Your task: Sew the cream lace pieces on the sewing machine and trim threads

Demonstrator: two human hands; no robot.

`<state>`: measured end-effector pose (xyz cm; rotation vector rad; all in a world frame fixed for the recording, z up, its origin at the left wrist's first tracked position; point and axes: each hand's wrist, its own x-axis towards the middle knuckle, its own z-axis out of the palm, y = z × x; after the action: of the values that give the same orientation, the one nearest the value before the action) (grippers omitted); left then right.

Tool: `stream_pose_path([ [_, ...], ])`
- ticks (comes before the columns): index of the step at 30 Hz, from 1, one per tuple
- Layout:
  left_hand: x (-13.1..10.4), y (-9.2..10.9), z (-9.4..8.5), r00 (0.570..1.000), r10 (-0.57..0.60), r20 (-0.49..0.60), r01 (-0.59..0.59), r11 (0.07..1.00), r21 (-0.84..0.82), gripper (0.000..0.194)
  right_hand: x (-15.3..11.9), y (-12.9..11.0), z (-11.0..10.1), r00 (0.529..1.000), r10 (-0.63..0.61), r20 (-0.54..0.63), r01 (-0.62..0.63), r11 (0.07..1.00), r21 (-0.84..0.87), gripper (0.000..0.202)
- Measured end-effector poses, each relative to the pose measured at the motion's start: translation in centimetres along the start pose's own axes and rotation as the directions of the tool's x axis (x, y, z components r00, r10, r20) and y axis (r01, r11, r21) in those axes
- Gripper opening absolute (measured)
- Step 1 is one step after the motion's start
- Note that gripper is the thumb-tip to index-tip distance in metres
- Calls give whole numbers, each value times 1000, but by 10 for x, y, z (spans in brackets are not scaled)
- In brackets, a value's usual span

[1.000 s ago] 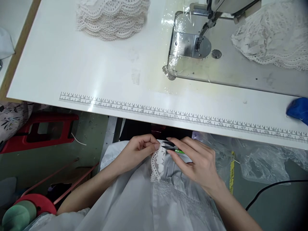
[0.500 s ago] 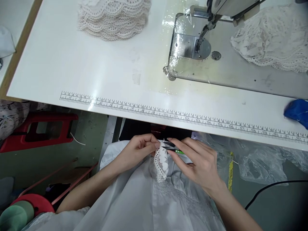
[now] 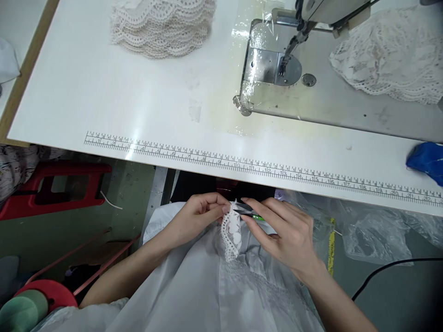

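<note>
A white lace piece hangs over my lap, its top edge pinched between thumb and fingers of my left hand. My right hand holds small thread snips with dark blades and a bit of green on them. The blades point left, their tips at the top of the lace, close to my left fingertips. Part of the snips is hidden inside my right hand. Grey-white fabric covers my lap beneath both hands.
Above my hands, the white table has a printed ruler along its front edge. A stack of lace lies at the back. A sewing machine stands right of it, with more lace beside. A blue object sits at far right.
The view has shifted very slightly. Both hands, the snips and the lace look almost the same as before.
</note>
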<state>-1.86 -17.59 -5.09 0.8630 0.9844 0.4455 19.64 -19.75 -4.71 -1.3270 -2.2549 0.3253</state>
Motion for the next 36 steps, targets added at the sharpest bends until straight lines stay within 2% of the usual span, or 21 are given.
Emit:
stream_pose_path([
  [25, 1, -1, 4, 999, -1, -48, 3, 1000, 31, 26, 0, 1, -2, 1000, -10, -15, 10, 1000, -20, 22],
  [36, -2, 1, 6, 998, 43, -56, -38, 995, 93, 22, 1, 1, -4, 1000, -21, -1, 21, 999, -32, 21],
])
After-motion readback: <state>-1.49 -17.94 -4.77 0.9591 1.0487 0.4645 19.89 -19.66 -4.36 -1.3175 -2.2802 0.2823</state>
